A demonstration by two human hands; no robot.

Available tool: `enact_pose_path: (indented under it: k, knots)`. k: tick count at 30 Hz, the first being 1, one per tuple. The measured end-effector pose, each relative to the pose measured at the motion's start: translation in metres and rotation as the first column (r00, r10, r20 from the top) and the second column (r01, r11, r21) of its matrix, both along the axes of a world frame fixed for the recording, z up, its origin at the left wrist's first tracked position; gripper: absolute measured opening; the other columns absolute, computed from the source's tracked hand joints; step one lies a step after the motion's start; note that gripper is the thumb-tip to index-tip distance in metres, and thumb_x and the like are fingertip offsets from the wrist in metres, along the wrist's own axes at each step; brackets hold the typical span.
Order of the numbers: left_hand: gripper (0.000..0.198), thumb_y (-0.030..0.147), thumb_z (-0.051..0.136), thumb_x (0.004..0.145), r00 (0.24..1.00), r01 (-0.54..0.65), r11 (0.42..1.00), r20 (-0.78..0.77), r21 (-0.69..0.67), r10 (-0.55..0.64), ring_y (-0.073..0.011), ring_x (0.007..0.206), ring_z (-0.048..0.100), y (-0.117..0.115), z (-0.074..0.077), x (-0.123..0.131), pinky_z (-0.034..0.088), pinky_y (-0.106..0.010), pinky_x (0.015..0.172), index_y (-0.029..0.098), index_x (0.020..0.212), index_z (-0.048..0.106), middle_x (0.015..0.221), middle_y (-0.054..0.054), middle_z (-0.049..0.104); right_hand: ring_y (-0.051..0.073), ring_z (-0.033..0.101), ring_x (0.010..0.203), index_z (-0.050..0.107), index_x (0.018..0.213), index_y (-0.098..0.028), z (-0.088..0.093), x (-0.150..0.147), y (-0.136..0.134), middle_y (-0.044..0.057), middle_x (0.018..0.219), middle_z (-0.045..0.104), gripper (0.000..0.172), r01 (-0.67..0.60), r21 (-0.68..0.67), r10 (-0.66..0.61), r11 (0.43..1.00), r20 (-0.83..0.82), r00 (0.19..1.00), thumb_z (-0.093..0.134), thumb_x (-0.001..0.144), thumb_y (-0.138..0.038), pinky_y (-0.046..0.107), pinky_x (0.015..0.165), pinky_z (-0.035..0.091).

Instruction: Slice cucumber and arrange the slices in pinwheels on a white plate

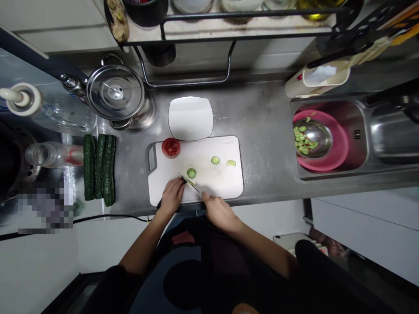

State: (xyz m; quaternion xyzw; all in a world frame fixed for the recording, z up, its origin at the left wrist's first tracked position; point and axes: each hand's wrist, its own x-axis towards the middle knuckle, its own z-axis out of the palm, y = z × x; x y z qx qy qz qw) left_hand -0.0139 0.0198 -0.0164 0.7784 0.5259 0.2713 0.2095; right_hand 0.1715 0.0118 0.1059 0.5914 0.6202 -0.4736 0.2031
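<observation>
Just below centre, the right hand (220, 211) grips a knife (194, 187), slanting up-left against a cucumber (183, 178). The left hand (171, 197) holds the cucumber.

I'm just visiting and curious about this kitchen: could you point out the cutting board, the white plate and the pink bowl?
Cutting board (203, 152): head view; bare white surface.
White plate (190, 117): head view; middle of its face.
Pink bowl (340, 141): head view; inner wall, right side.
</observation>
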Motion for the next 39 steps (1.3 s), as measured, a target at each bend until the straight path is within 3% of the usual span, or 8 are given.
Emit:
enact_pose_path:
  k: [19,24,31,39]
  knots:
    - [0.022,0.023,0.048,0.094,1.0,0.003,1.0,0.027,-0.012,-0.003,-0.0192,0.098,0.068,0.0,0.001,0.0,0.057,-0.038,0.09,0.021,0.106,0.066,0.102,-0.008,0.073,0.021,0.066,0.095,0.052,0.122,-0.013,-0.035,-0.014,0.013,0.015,0.106,0.069,0.04,0.018,0.079,-0.018,0.997,-0.006,1.0,0.034,0.088,-0.003,0.027,0.078,0.046]
    - [0.023,0.026,0.048,0.095,1.0,-0.017,0.999,0.01,-0.031,0.018,-0.0195,0.099,0.067,-0.001,-0.001,-0.001,0.057,-0.038,0.09,0.021,0.106,0.067,0.104,-0.008,0.072,0.02,0.065,0.091,0.052,0.12,-0.014,-0.025,-0.003,0.009,0.013,0.103,0.069,0.037,0.051,0.103,-0.051,0.993,0.005,0.999,0.035,0.089,-0.006,0.027,0.075,0.044]
    - [0.022,0.029,0.047,0.095,0.999,-0.038,0.999,0.009,-0.014,0.038,-0.0195,0.097,0.068,-0.002,-0.003,0.0,0.058,-0.037,0.089,0.022,0.103,0.067,0.102,-0.007,0.073,0.02,0.066,0.088,0.052,0.124,-0.016,0.001,-0.001,-0.005,0.011,0.104,0.07,0.044,0.0,0.057,-0.003,0.998,0.047,0.999,0.033,0.087,-0.002,0.026,0.071,0.043]
    - [0.02,0.027,0.048,0.095,1.0,-0.027,0.999,0.0,0.023,0.027,-0.0192,0.095,0.068,-0.001,-0.001,0.001,0.058,-0.036,0.087,0.021,0.101,0.066,0.1,-0.007,0.073,0.022,0.066,0.09,0.052,0.125,-0.017,0.0,-0.001,-0.01,0.012,0.104,0.07,0.047,0.016,0.04,-0.018,0.999,0.043,0.999,0.032,0.086,-0.001,0.027,0.068,0.043]
